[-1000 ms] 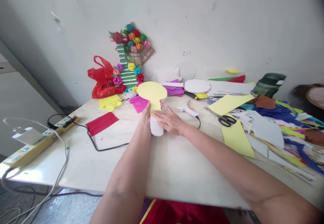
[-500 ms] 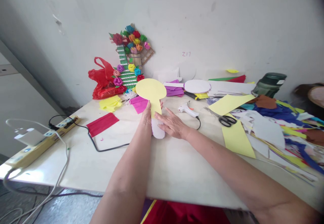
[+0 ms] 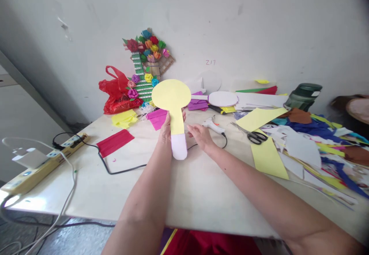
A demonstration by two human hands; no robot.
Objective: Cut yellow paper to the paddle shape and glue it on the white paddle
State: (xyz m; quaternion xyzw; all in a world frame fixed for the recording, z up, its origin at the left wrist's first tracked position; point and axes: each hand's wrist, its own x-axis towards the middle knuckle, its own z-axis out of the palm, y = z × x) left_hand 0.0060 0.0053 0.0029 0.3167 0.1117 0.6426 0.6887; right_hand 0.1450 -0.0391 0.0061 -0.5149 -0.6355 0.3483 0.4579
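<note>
My left hand (image 3: 165, 129) grips a paddle-shaped paper cutout (image 3: 171, 95) from behind, its fingertips showing at the right edge of the stem. The cutout has a yellow oval head and yellow upper stem; its rounded handle end (image 3: 179, 147) is white with a thin purple edge. Just right of the stem is my right hand (image 3: 201, 135), apart from the cutout, with fingers loosely stretched and nothing visible in them. Beyond that hand lies a white hot glue gun (image 3: 213, 125) with a black cord. A second white, purple-edged paddle shape (image 3: 223, 98) rests at the back.
Black-handled scissors (image 3: 256, 137) lie on yellow paper (image 3: 268, 159) beside a heap of paper scraps (image 3: 304, 147). A dark green bottle (image 3: 302, 96) stands behind. Left are red paper (image 3: 115, 142), a power strip (image 3: 43, 172), a red bag (image 3: 115, 93) and paper-flower crafts (image 3: 145, 70).
My right hand has come off the cutout's stem and moved slightly right. The cutout now appears a little higher and larger, with more of its white handle end showing.
</note>
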